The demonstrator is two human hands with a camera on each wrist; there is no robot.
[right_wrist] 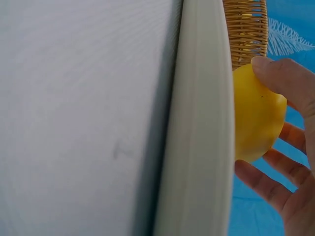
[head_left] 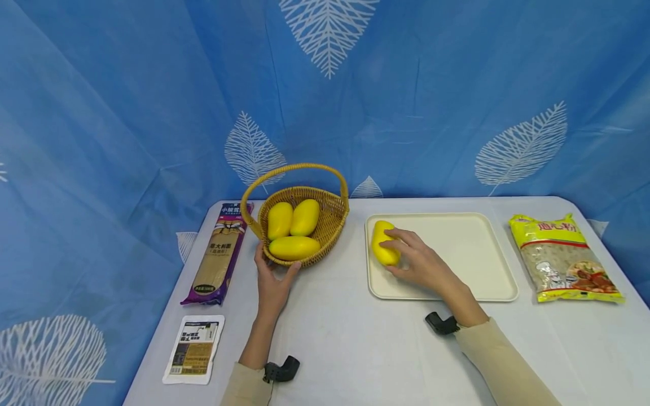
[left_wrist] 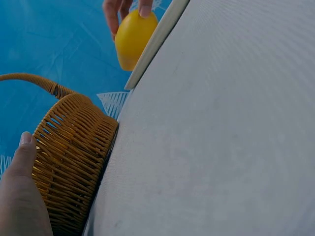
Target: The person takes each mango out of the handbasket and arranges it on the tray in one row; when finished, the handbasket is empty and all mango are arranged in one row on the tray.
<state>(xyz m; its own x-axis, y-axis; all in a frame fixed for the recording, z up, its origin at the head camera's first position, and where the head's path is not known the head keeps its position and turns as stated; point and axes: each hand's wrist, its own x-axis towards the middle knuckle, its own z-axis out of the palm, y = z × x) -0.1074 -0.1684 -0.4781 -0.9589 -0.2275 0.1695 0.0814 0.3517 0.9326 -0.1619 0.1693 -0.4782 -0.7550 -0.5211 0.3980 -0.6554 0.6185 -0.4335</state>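
Observation:
A yellow mango [head_left: 385,243] is at the left end of the cream tray [head_left: 457,256]. My right hand [head_left: 418,259] holds this mango, thumb on the near side and fingers over its right side; the right wrist view shows its lower part hidden behind the tray's rim. My left hand [head_left: 272,285] grips the near side of a wicker basket [head_left: 332,225], its thumb [left_wrist: 22,155] against the woven wall. Inside the basket are three more mangoes, two side by side at the back and one mango [head_left: 294,248] lying across the front.
Left of the basket lies a purple pack of noodles [head_left: 218,256], with a small white-edged packet [head_left: 194,349] nearer me. A yellow-and-clear bag of pasta [head_left: 566,259] lies right of the tray. A blue curtain [head_left: 406,113] hangs behind the white table [head_left: 350,349].

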